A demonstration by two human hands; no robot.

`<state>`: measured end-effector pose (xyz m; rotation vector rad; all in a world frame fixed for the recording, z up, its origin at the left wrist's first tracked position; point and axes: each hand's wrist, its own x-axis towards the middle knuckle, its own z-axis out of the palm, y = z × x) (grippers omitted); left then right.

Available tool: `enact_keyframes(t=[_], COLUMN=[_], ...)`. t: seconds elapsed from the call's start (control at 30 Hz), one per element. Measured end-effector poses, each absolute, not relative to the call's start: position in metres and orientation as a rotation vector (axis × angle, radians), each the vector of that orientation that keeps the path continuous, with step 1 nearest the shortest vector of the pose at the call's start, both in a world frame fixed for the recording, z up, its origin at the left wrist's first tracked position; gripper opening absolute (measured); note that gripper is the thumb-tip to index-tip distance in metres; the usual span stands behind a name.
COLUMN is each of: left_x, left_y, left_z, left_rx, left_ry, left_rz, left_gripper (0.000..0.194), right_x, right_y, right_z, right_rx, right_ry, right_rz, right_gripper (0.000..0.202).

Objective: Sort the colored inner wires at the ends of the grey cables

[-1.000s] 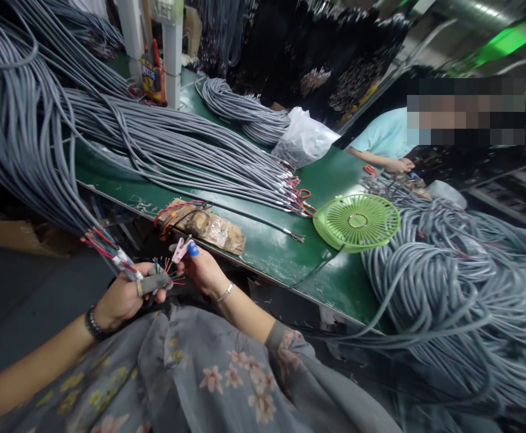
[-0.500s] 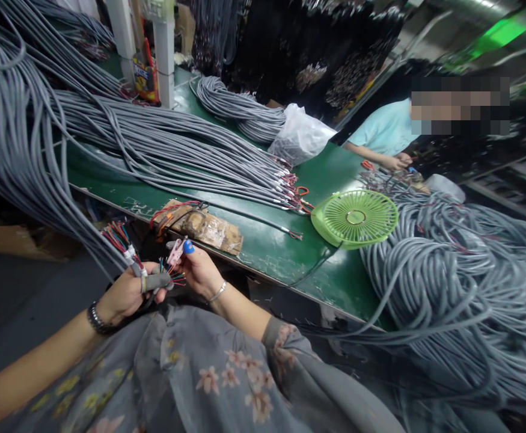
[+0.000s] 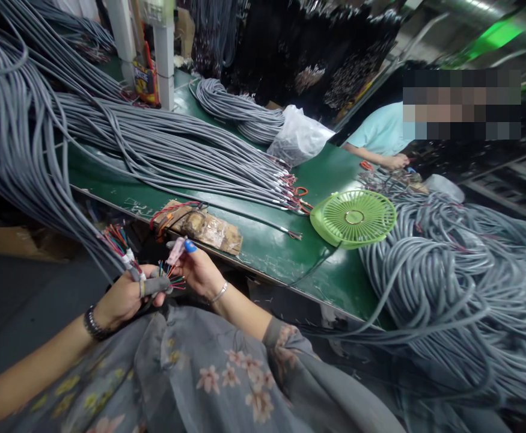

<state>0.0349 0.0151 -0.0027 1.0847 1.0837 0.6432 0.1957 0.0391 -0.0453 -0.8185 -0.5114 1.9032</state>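
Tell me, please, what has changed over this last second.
Beside the left hand, the fanned coloured wire ends of the draped grey cables have shifted right and slightly up in view. No grip visibly changed: the left hand still holds splayed multicoloured wires, the right hand the small pink clip-like piece. The round lime-green plastic fan stayed on the green bench.

Co-worker's head (image 3: 461, 105) is pixelated, gray cable pile (image 3: 447, 288) runs off the right edge, wire tips (image 3: 178, 280) too tiny to count.
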Motion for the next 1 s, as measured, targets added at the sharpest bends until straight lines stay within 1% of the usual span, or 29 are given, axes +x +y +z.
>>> enact_keyframes(t=[0.23, 0.4, 0.57, 0.7, 0.83, 1.0], left_x=[0.031, 0.036, 0.038, 0.038, 0.038, 0.039], left_y=[0.007, 0.01, 0.011, 0.012, 0.013, 0.014], left_z=[-0.006, 0.001, 0.001, -0.003, -0.005, -0.007], left_rx=[1.089, 1.076, 1.074, 1.062, 1.04, 1.073], left_ry=[1.074, 1.066, 1.095, 1.102, 1.107, 1.104], left_rz=[0.722, 0.743, 0.721, 0.709, 0.71, 0.718], left_gripper=[0.04, 0.038, 0.039, 0.039, 0.036, 0.038], right_x=[0.196, 0.193, 0.191, 0.189, 0.185, 0.183], right_y=[0.038, 0.04, 0.044, 0.047, 0.048, 0.048], right_z=[-0.045, -0.046, -0.043, -0.042, -0.046, -0.048], right_rx=[-0.852, -0.873, -0.839, -0.837, -0.886, -0.898], right_ry=[-0.54, -0.617, -0.6, -0.54, -0.432, -0.402], right_rz=[1.831, 1.794, 1.883, 1.922, 1.88, 1.859], right_gripper=[0.041, 0.048, 0.054, 0.05, 0.045, 0.043])
